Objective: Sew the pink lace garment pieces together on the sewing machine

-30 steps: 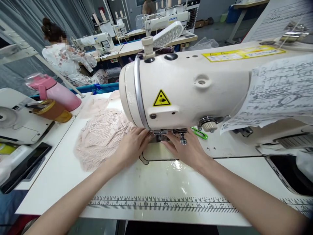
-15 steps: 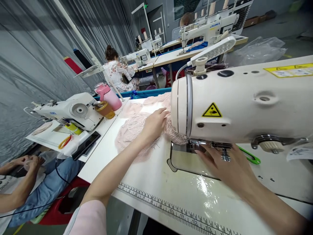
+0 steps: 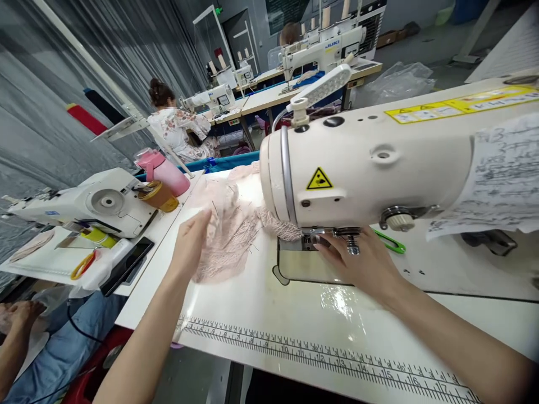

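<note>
Left hand at lace, right hand under machine

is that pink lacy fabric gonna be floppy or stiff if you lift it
Probably floppy: the pink lacy fabric lies in loose, uneven folds. It is likely light, since its lacy texture looks thin and open. It might catch at its right end, which runs beneath the sewing machine head.

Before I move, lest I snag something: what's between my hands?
From left hand to right hand: pink lacy fabric, then metal plate; head view shows it.
</note>
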Motion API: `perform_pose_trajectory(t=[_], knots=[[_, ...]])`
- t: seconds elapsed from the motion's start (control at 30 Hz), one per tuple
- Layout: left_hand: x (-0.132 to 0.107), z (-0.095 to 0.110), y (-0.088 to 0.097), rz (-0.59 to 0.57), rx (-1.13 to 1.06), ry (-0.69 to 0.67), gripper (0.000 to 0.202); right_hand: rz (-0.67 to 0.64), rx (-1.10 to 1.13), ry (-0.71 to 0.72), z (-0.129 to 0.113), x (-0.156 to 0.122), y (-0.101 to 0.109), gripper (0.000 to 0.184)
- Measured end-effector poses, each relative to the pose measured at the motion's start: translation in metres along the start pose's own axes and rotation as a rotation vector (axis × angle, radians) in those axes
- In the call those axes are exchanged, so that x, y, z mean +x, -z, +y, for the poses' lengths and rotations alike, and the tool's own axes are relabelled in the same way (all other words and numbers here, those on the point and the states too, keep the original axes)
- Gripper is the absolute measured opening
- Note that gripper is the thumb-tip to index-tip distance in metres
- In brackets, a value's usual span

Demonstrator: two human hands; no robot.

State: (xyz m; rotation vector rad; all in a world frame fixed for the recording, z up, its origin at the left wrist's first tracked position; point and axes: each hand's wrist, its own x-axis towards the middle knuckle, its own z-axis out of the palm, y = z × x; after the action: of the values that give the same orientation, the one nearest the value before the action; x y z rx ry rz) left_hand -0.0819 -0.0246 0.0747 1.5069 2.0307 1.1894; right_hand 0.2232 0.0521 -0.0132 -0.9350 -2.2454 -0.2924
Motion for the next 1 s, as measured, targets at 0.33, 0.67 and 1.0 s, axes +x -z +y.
perform_pose_trajectory(t=[0.33,0.67,1.0], knots=[[-0.088,0.037,-0.085,-0.547,0.336,-0.764,0.037,0.013,0.066,0.046,-0.007,0.001,0.007,0.029],[-0.077,0.024,-0.095,-0.283,0.644,-0.928,0.03,-0.063,0.212,0.26,-0.014,0.001,0.015,0.034],[-0.052,0.012,-0.109,-0.414,0.652,-0.972,0.044,-0.099,0.024,0.261,-0.011,0.002,0.02,0.029]])
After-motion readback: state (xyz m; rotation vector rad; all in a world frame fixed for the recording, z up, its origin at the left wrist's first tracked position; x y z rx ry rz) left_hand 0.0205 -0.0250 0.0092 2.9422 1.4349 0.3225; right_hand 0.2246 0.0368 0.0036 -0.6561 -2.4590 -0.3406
